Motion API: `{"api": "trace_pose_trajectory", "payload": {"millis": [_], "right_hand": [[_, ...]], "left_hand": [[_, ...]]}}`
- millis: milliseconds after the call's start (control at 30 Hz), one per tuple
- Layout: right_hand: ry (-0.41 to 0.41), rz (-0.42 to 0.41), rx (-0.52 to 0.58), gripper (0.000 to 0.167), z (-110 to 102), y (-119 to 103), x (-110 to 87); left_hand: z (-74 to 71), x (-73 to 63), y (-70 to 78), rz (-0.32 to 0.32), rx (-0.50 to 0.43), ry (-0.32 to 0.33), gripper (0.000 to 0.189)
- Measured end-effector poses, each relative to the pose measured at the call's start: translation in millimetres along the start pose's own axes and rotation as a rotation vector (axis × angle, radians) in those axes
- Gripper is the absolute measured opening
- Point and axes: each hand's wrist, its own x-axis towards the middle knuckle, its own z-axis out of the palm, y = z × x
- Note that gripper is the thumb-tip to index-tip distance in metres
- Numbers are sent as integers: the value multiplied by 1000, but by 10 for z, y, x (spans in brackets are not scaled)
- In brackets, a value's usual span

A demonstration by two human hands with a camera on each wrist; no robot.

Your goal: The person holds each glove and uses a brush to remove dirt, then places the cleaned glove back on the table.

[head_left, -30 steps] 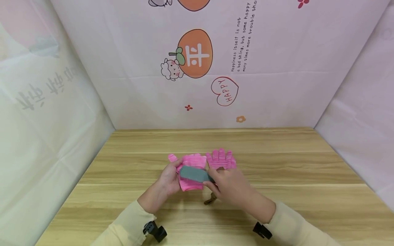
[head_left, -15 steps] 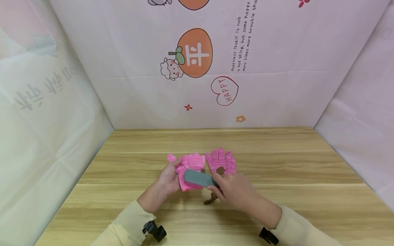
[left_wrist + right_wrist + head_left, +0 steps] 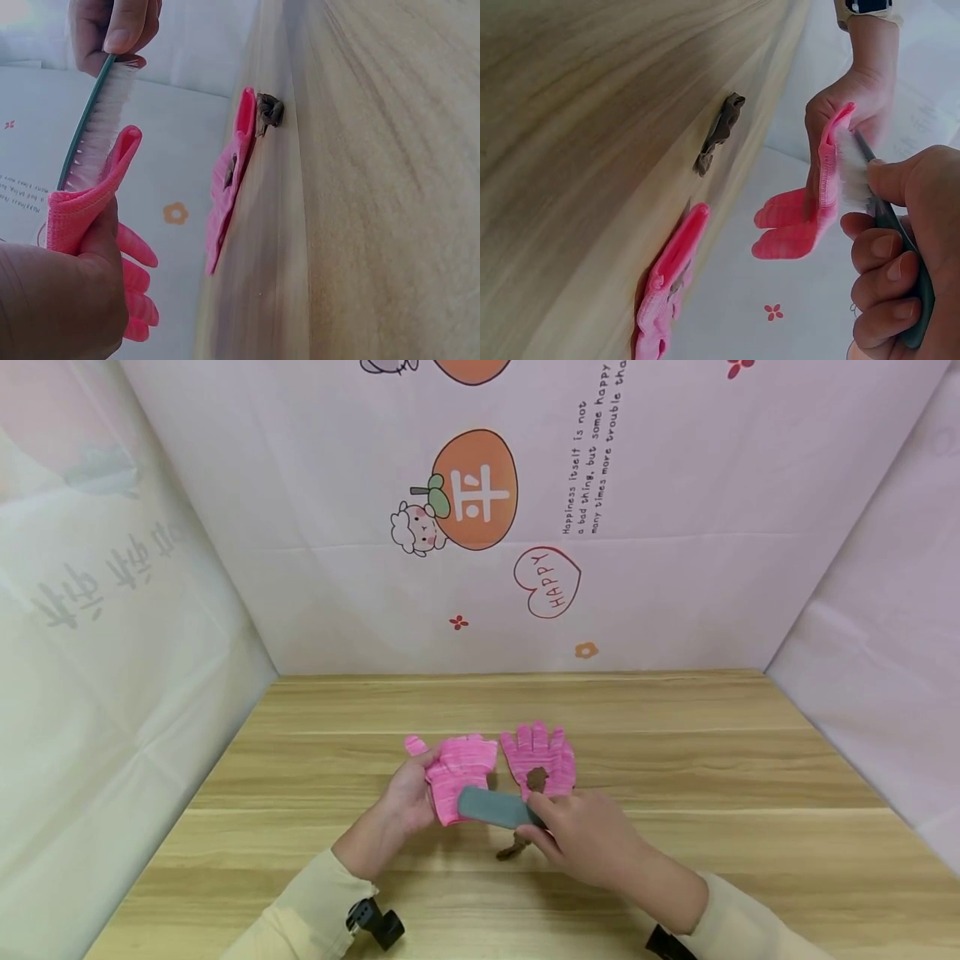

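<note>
My left hand [image 3: 408,797] holds a pink knitted glove [image 3: 465,762] up off the table, thumb pressed along its side. In my right hand [image 3: 592,837] is a brush [image 3: 491,807] with a flat green back. Fingers curl round its handle [image 3: 921,300] in the right wrist view. The white bristles [image 3: 105,124] face the glove and meet it near the cuff [image 3: 829,154]. A second pink glove [image 3: 534,745] lies on the table to the right, fingers pointing away, with a brown lump [image 3: 537,777] on its palm. My right hand partly covers that glove's cuff.
A dark brown, twisted, crumpled piece [image 3: 721,135] lies on the wooden table [image 3: 360,893] near the second glove's cuff, partly under the brush in the head view. A printed white sheet [image 3: 337,610] stands behind the table, with white sheets at both sides.
My right hand has drawn the brush rightward and toward me across the held glove, down to its cuff. The brown lump on the second glove has come into sight. My left hand has barely shifted.
</note>
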Motion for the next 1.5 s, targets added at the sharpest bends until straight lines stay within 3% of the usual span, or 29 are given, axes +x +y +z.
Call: {"api": "trace_pose_trajectory", "payload": {"millis": [333, 633, 767, 900, 1033, 1200, 1267, 1500], "right_hand": [[16, 3, -1, 28, -89, 22, -50], [191, -26, -30, 46, -100, 81, 89], [209, -34, -40, 43, -73, 83, 179], [202, -30, -30, 37, -33, 73, 266], [194, 2, -56, 45, 8, 54, 324], [160, 31, -87, 42, 72, 30, 356], [145, 33, -87, 49, 102, 21, 357], [175, -33, -89, 56, 195, 6, 314]], "left_hand": [[-43, 8, 65, -2, -24, 3, 26], [-21, -3, 17, -45, -18, -20, 27], [-17, -23, -4, -53, -28, -23, 28], [-17, -44, -2, -66, -69, -80, 34], [-8, -56, 2, -76, -75, -138, 44], [17, -49, -11, -40, -21, -85, 37], [29, -43, -14, -29, -16, -71, 32], [44, -31, -24, -30, -12, -47, 28]]}}
